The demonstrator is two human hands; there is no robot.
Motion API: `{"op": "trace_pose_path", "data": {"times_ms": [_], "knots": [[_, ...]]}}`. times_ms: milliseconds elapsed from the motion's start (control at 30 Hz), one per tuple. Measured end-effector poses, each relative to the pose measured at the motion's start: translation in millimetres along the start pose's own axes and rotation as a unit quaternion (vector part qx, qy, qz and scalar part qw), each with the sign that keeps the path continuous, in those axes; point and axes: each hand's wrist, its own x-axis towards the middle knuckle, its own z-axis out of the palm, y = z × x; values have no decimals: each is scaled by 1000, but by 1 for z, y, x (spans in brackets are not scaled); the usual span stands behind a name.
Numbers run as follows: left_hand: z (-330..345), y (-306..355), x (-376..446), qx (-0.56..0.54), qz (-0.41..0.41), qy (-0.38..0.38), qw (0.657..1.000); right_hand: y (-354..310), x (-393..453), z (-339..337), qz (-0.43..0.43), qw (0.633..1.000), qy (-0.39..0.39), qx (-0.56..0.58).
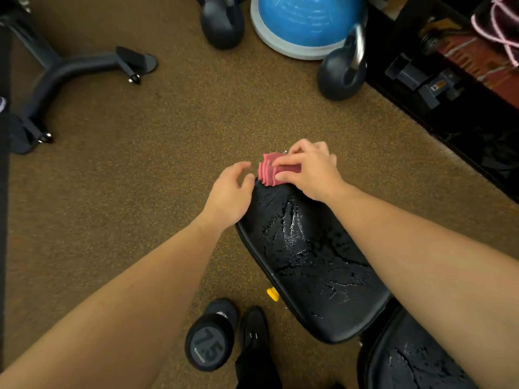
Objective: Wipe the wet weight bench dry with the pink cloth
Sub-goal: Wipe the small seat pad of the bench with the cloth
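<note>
Right at the far, narrow end of the bench (306,256), the pink cloth (271,170) sits folded into several stacked layers, its stepped edges showing on the left side. The person's right hand (310,171) lies on top of it with fingers curled over the folds, gripping the cloth against the pad. The left hand (229,196) rests at the bench's left edge just beside the cloth, fingers loosely bent and holding nothing. The bench pad is black, padded and rounded at the edges, and its surface glistens with beads and streaks of water; a second black pad (415,357) at lower right is wet as well. A small yellow knob (272,293) shows under the bench's left side. On the speckled brown floor (157,169) a black dumbbell (209,342) marked 7.5 lies beside a black shoe (254,329). Farther off stand two black kettlebells (341,73), a blue dome-shaped balance trainer (303,21) and a dark metal frame base (67,71) with feet.
</note>
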Motion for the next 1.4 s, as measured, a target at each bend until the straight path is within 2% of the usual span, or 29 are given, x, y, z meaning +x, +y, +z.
{"op": "trace_pose_path", "data": {"times_ms": [67, 233, 300, 433, 533, 633, 700, 833, 967, 1200, 1400], "knots": [[-4, 10, 8, -3, 40, 1, 999, -5, 5, -1, -11, 998, -13, 53], [-1, 39, 31, 51, 109, -52, 991, 16, -4, -22, 35, 983, -39, 178], [8, 52, 43, 81, 116, -87, 986, 23, -7, -25, 48, 979, -34, 195], [30, 62, 62, 168, 106, -208, 958, 28, -8, -30, 53, 971, -32, 232], [33, 55, 64, 210, 124, -236, 941, 41, -21, -33, 87, 975, -9, 205], [29, 44, 59, 209, 140, -218, 943, 55, -43, -24, 131, 982, -90, 101], [26, 38, 54, 200, 133, -190, 952, 62, -55, -16, 147, 978, -127, 75], [20, 28, 36, 153, 84, -148, 973, 72, -69, -18, 158, 979, -101, 76], [16, 13, 9, 102, 53, -90, 989, 82, -88, -23, 190, 972, -122, 64], [26, -12, -19, 58, 10, -19, 998, 84, -111, -23, 189, 975, -112, 24], [41, -21, -48, 2, 30, 64, 997, 92, -128, -21, 190, 977, -99, -5]]}}
